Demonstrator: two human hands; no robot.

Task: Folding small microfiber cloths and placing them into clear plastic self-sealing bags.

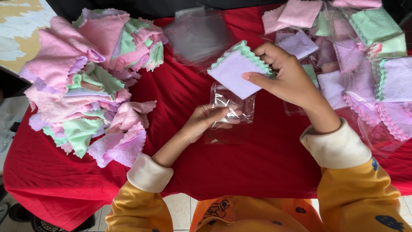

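My right hand [285,77] holds a folded stack of small cloths [237,68], lilac on top with a green scalloped edge, above the middle of the red table. Just below it my left hand [205,121] pinches a clear plastic bag [231,105] that lies on the red tablecloth [240,163]. The bag's mouth faces the folded cloths, a short gap apart.
A loose heap of pink, green and lilac cloths [90,81] fills the left of the table. Bagged and folded cloths [365,64] pile up at the right. Spare clear bags [197,36] lie at the back centre. The table's near edge runs by my sleeves.
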